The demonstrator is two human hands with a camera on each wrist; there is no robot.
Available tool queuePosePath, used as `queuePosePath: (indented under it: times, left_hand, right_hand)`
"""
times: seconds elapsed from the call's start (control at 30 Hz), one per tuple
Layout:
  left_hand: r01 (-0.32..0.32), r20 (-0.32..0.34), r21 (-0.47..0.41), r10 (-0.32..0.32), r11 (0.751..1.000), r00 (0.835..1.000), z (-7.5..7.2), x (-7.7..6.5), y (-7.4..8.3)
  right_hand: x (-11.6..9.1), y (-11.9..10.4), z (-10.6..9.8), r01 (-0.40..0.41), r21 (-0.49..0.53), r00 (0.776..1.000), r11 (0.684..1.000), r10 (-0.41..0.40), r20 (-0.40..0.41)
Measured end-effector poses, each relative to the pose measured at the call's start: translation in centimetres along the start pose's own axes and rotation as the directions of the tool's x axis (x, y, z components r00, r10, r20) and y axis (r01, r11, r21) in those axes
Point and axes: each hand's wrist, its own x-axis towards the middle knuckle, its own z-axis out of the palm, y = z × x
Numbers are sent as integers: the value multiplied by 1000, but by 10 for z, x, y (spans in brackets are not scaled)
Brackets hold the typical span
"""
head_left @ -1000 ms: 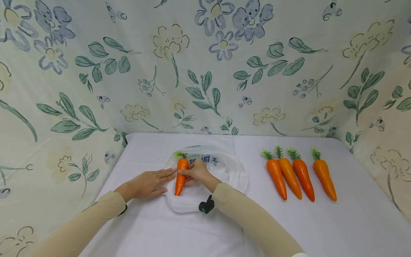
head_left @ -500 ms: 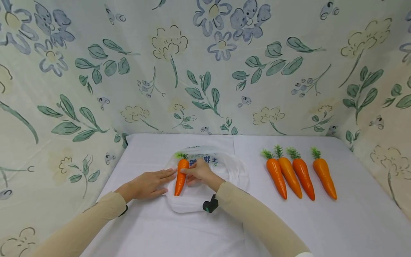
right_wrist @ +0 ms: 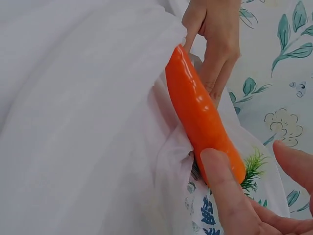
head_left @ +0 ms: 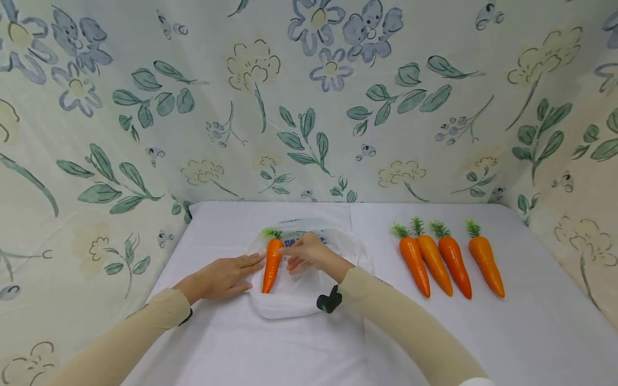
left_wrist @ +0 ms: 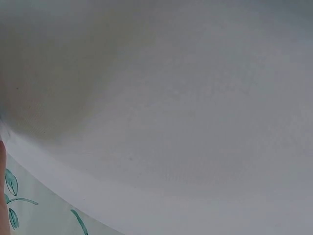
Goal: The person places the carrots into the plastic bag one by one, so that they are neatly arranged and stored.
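Note:
An orange carrot (head_left: 272, 266) with a green leafy top lies on a white plastic bag (head_left: 285, 309) that has blue print. My left hand (head_left: 219, 277) rests flat at the bag's left edge, fingertips close to the carrot. To the carrot's right is my right hand (head_left: 316, 254), its thumb and fingers spread apart. In the right wrist view one digit of the right hand (right_wrist: 239, 213) overlaps the thick end of the carrot (right_wrist: 195, 107); whether it touches cannot be told. The left wrist view shows mostly white cloth (left_wrist: 195, 122).
Several more carrots (head_left: 436, 262) lie side by side on the right of the white-covered table (head_left: 241, 348), leafy ends away from me. A flower-patterned cloth (head_left: 309, 107) stands behind the table and along its sides.
My right hand has let go of the carrot and drawn back to the right, its fingers spreading. The left hand and the carrot stay where they were.

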Motion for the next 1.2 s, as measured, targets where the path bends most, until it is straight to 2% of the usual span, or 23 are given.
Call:
queuePosePath:
  times: [0.4, 0.6, 0.97, 1.2]
  left_hand:
    - [-2, -1, 14, 2, 1000, 1000, 2, 0, 1]
    - [14, 9, 7, -14, 1000, 1000, 1, 1, 3]
    - [-2, -10, 25, 3, 1000, 1000, -3, 0, 5]
    - [-9, -13, 28, 9, 1000, 1000, -3, 0, 6]
  right_hand:
    - [-15, -10, -25, 31, 48, 998, 998, -33, 45]
    - [-20, -13, -39, 38, 84, 999, 996, -41, 35]
    - [-31, -17, -69, 77, 76, 996, 994, -80, 39]
    - [-38, -15, -95, 97, 154, 994, 983, -103, 33]
